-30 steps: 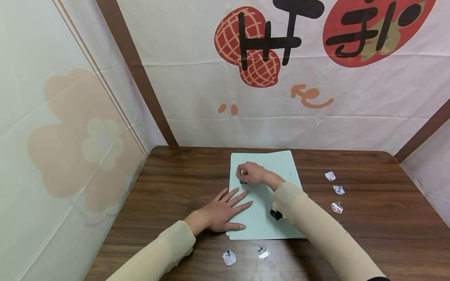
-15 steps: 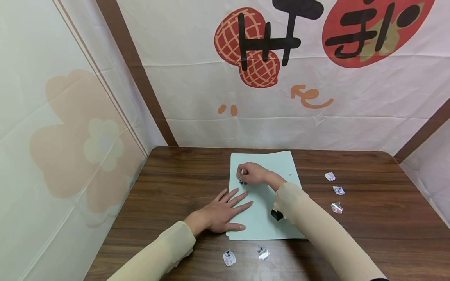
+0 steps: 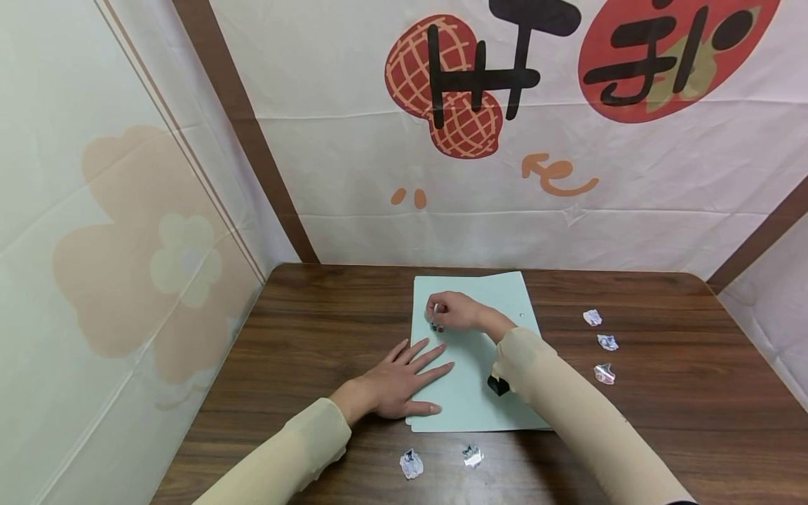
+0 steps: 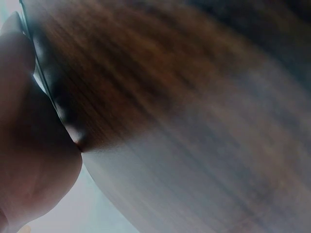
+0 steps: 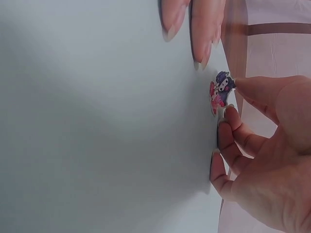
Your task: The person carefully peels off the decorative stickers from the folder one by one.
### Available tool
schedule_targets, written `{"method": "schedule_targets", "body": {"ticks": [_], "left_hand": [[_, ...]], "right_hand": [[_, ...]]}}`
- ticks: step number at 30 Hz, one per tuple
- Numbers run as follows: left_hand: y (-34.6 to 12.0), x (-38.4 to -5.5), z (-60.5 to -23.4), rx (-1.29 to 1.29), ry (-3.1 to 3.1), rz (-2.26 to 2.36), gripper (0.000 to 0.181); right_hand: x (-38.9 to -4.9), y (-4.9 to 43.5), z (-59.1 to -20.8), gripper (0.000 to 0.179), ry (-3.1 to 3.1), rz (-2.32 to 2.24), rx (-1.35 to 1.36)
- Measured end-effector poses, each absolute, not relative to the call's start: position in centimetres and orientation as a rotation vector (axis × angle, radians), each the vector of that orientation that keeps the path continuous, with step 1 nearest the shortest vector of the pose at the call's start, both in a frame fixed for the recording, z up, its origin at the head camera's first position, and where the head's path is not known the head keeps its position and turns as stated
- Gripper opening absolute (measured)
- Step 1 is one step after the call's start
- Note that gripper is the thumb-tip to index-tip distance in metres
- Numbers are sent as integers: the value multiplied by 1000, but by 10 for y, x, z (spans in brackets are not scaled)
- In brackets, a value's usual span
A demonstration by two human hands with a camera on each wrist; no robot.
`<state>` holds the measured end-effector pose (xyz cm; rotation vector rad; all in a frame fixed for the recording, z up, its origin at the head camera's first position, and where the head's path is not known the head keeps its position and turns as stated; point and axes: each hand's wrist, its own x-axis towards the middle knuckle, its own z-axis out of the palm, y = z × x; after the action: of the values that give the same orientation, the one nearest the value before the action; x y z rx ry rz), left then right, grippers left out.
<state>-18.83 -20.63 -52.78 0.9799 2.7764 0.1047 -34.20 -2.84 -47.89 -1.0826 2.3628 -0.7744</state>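
A pale blue-green board or folder (image 3: pixel 470 407) lies on the table, its layers slightly offset at the edges. My left hand (image 3: pixel 396 382) rests flat across its left edge, fingers spread. Near the upper left part of the board, my right hand (image 3: pixel 457 311) pinches a small cartoon sticker (image 5: pixel 221 91) between thumb and fingertips. The sticker shows dark purple and pink figures and stands tilted at the board's surface. In the right wrist view, fingertips of the left hand (image 5: pixel 201 29) reach in from the top, close to the sticker. The left wrist view is dim and blurred.
Several crumpled shiny scraps lie on the brown wooden table (image 3: pixel 328 315): a column at the right with one scrap (image 3: pixel 604 373) nearest, and two in front, a bluish scrap (image 3: pixel 412 464) and a silvery scrap (image 3: pixel 473 456). A printed cloth (image 3: pixel 353 168) hangs behind.
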Motion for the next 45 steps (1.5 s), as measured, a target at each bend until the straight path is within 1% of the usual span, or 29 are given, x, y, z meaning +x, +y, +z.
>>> {"method": "schedule_targets", "body": {"ticks": [8,20,26,33,45], "left_hand": [[-204,-187,-522,963,2758,85,76],[-199,-182,-508,936,2752,50,74],[-199,-183,-509,943,2751,58,74],[-203,-187,-520,964,2755,101,75],[-201,-183,-513,941,2744,107,74]], "right_hand": [[-342,-26,-476,11,2340,-810,-1061],[-343,-22,-471,13,2286,-932,-956],[-343,-21,-471,13,2283,-934,-956],[-343,-18,-470,12,2284,-928,-961],[-341,-8,-465,12,2299,-904,-1009]]}}
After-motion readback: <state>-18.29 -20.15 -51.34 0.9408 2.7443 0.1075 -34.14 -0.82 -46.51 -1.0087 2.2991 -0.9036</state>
